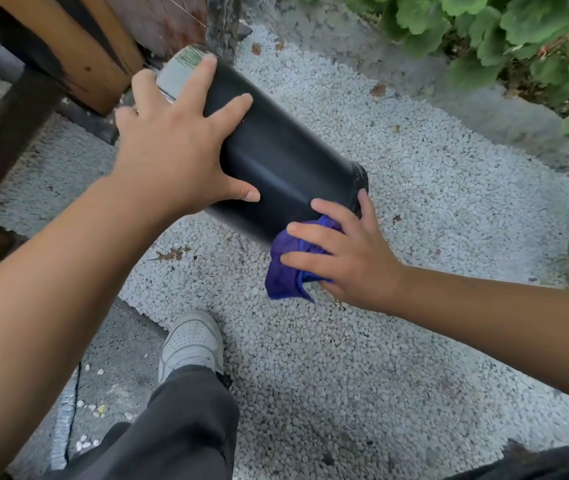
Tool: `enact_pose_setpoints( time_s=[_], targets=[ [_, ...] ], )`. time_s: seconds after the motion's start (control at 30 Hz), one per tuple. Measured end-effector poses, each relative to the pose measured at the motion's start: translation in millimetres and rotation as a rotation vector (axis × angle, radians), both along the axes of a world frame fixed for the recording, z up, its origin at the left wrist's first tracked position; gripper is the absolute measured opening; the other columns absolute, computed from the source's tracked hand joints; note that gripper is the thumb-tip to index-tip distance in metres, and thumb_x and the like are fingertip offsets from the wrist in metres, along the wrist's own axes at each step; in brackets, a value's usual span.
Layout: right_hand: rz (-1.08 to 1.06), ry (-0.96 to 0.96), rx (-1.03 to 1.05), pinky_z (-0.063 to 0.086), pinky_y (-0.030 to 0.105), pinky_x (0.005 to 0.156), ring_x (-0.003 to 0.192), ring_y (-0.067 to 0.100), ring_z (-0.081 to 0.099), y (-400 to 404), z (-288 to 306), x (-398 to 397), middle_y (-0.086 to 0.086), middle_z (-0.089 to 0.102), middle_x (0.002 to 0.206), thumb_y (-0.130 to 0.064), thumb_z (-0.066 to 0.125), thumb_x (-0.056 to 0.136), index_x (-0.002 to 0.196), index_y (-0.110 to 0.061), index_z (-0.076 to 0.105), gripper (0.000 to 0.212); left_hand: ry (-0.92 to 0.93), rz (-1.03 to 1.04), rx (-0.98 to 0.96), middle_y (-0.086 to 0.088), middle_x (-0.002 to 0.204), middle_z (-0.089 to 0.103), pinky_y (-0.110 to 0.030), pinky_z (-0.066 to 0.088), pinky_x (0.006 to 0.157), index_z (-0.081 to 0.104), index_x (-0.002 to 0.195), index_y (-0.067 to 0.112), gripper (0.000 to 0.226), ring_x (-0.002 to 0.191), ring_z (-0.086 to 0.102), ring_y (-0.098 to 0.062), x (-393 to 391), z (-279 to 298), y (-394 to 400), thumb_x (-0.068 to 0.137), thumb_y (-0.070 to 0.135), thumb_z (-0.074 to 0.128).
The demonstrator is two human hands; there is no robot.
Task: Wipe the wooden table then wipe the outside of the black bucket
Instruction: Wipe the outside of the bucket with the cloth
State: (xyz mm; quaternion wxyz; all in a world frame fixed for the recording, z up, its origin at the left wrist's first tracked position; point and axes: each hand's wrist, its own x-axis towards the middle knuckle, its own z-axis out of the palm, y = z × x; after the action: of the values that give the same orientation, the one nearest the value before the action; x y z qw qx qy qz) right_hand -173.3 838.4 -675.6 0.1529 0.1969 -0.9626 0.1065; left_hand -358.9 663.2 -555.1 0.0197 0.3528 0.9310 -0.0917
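bucket (276,157) tilted above gravel (414,168), table (51,64) left, plants (501,29) right

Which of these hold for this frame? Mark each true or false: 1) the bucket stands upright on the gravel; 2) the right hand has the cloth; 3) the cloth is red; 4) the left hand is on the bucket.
1) False: the black bucket is tipped on its side, above the gravel.
2) True: the right hand presses the cloth against the bucket's lower wall.
3) False: it is purple-blue.
4) True: the left hand is spread over its wall.
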Motion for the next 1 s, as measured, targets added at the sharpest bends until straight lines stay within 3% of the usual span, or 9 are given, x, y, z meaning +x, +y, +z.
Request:
enact_pose_setpoints(
  time_s=[0.07, 0.13, 0.23, 0.4, 0.6, 0.73, 0.8, 0.87, 1.0],
  targets=[
    [-0.03, 0.01, 0.007, 0.024, 0.074, 0.098, 0.131, 0.035, 0.036, 9, 0, -3, -0.006, 0.053, 0.136, -0.025, 0.069, 0.07, 0.12, -0.037, 0.053, 0.054, -0.002, -0.036, 0.046, -0.007, 0.166, 0.01, -0.066, 0.038, 0.093, 0.032, 0.151, 0.035, 0.111, 0.13, 0.027, -0.056, -8, 0, 5, 0.054, 0.077, 0.068],
    [-0.066, -0.009, -0.023, 0.024, 0.073, 0.1, 0.131, 0.036, 0.034, 21, 2, -7, -0.007, 0.045, 0.138, -0.023, 0.068, 0.07, 0.121, -0.037, 0.051, 0.056, -0.052, -0.168, 0.23, -0.018, 0.163, 0.015, -0.06, 0.033, 0.109, 0.035, 0.15, 0.023, 0.104, 0.136, 0.029, -0.05, -23, 3, 1, 0.064, 0.063, 0.076],
    [-0.098, -0.024, -0.092, 0.029, 0.071, 0.098, 0.13, 0.039, 0.034, 38, 5, -11, -0.004, 0.044, 0.138, -0.017, 0.073, 0.069, 0.122, -0.034, 0.051, 0.06, -0.118, -0.195, 0.508, -0.018, 0.156, 0.027, -0.022, 0.016, 0.121, 0.031, 0.151, 0.014, 0.1, 0.144, 0.027, -0.027, -45, -2, -23, 0.071, 0.056, 0.074],
    [-0.193, -0.109, -0.381, 0.023, 0.048, 0.115, 0.129, 0.048, 0.034, 65, 10, -22, 0.015, 0.049, 0.134, 0.004, 0.064, 0.071, 0.12, -0.024, 0.052, 0.058, -0.312, 0.107, 0.554, -0.005, 0.151, 0.035, -0.034, 0.032, 0.111, -0.002, 0.155, 0.021, 0.134, 0.137, 0.034, -0.019, -21, -41, -47, 0.059, 0.059, 0.083],
    [-0.341, -0.151, -0.53, 0.031, 0.037, 0.105, 0.119, 0.041, 0.046, 69, 33, -37, 0.017, 0.052, 0.13, 0.004, 0.071, 0.073, 0.114, -0.011, 0.064, 0.044, -0.248, 0.155, 0.648, -0.01, 0.131, 0.034, -0.03, 0.032, 0.101, -0.005, 0.155, 0.02, 0.136, 0.118, 0.036, -0.015, -29, -52, -10, 0.063, 0.031, 0.094],
    [-0.384, -0.106, -0.642, 0.039, 0.049, 0.101, 0.117, 0.021, 0.048, 71, 43, -40, 0.004, 0.052, 0.124, -0.003, 0.075, 0.075, 0.111, -0.012, 0.064, 0.039, -0.22, 0.104, 0.652, -0.005, 0.119, 0.03, -0.024, 0.028, 0.099, -0.001, 0.156, 0.016, 0.135, 0.103, 0.024, 0.0, -31, -39, -10, 0.061, 0.031, 0.094],
    [-0.374, -0.12, -0.726, 0.043, 0.043, 0.098, 0.116, 0.017, 0.05, 70, 45, -41, -0.006, 0.051, 0.122, -0.008, 0.073, 0.075, 0.114, -0.019, 0.062, 0.041, -0.216, 0.091, 0.626, -0.01, 0.122, 0.033, -0.026, 0.031, 0.101, 0.002, 0.156, 0.022, 0.132, 0.107, 0.029, -0.006, -28, -31, -14, 0.061, 0.033, 0.093],
    [-0.395, -0.157, -0.785, 0.044, 0.03, 0.096, 0.112, 0.005, 0.05, 69, 42, -44, -0.013, 0.049, 0.118, -0.004, 0.068, 0.074, 0.115, -0.02, 0.06, 0.045, -0.209, 0.08, 0.546, -0.02, 0.131, 0.033, -0.034, 0.035, 0.103, 0.008, 0.155, 0.027, 0.124, 0.116, 0.038, -0.024, -21, -27, -13, 0.064, 0.034, 0.092],
    [-0.495, -0.203, -0.773, 0.038, 0.014, 0.092, 0.105, 0.007, 0.051, 74, 30, -66, -0.004, 0.052, 0.115, -0.001, 0.068, 0.078, 0.119, -0.017, 0.06, 0.045, -0.132, 0.113, 0.363, -0.029, 0.15, 0.019, -0.057, 0.03, 0.109, 0.012, 0.155, 0.028, 0.121, 0.133, 0.027, -0.048, -13, -32, 0, 0.065, 0.046, 0.089]
  ],
)
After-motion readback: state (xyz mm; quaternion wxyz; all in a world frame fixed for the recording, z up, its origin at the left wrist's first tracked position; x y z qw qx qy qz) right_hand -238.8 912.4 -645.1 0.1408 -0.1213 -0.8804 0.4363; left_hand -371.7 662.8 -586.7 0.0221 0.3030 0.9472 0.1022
